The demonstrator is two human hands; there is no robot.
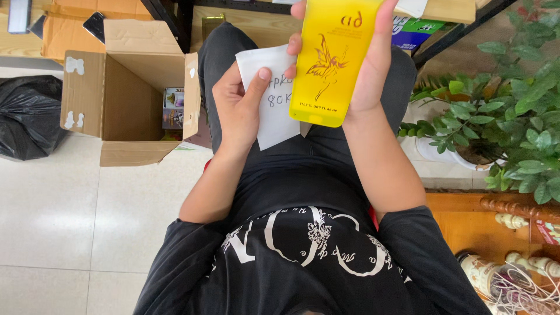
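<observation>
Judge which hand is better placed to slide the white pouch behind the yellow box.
Left. The left hand already pinches the white pouch by its edge, thumb on top; the right hand is wrapped around the yellow box.

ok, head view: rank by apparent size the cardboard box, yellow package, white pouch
1. cardboard box
2. yellow package, in right hand; partly cut off by the frame's top edge and nearer the camera, so unsure
3. white pouch, in left hand, partly hidden

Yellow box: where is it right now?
In the head view the yellow box sits top centre, gripped in the right hand over the person's lap, overlapping the white paper held by the left hand.
</observation>
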